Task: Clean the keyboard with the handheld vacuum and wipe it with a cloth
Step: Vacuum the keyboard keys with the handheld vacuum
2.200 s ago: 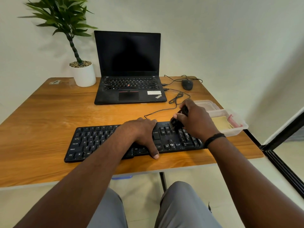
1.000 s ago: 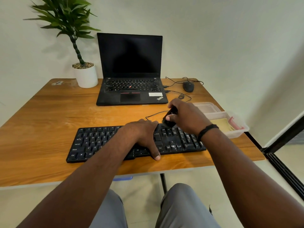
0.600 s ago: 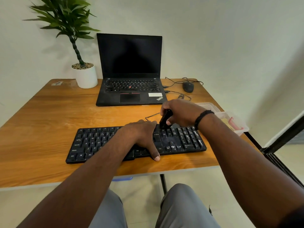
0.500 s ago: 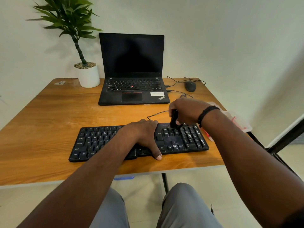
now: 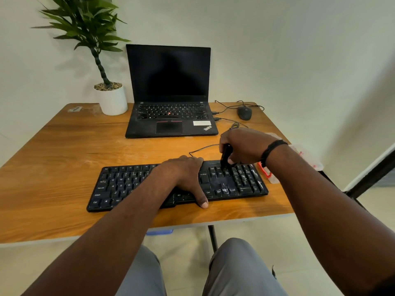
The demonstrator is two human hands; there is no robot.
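The head view shows, far left on the wooden desk [image 5: 53, 167], a green plant in a white round pot [image 5: 112, 99], then an open black laptop [image 5: 171, 116] with a dark screen. Nearer the front edge lies the flat black plastic keyboard [image 5: 119, 184]; the left hand [image 5: 183, 176] rests across its middle, fingers relaxed and flat, thumb over the front rim, steadying it. Right of that, the right hand [image 5: 245, 146] grips a slim black handheld vacuum [image 5: 225, 155], tip down on the keys at the right-hand block. The keyboard looks light and rigid, likely to slide, so pressing on its frame suits it. A clear plastic tray [image 5: 307, 159] sits just beside its right end, and a black mouse [image 5: 244, 113] lies behind.
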